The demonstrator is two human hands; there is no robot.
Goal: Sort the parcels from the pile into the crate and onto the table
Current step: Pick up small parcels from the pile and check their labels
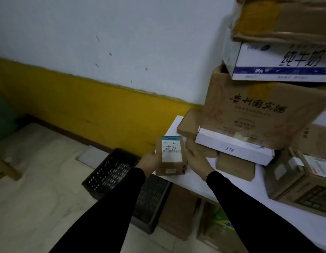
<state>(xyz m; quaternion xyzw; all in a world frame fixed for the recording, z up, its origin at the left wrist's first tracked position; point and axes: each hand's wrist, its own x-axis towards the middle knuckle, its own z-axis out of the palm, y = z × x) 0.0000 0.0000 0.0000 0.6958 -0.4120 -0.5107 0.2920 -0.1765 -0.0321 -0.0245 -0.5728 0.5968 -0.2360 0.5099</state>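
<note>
Holding a flat cardboard parcel [171, 155] with white label, above the white bench [172, 128] edge. Left hand [149, 161] gripping its side; right hand [197, 158] open, fingers touching the other side.

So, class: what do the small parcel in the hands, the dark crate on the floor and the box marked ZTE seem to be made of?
Small parcel: matte brown cardboard, probably, with a white paper label.
Dark crate: likely rigid black plastic, judging by its perforated grid walls.
ZTE box: white, smooth-looking card, folded at the corners.
</note>
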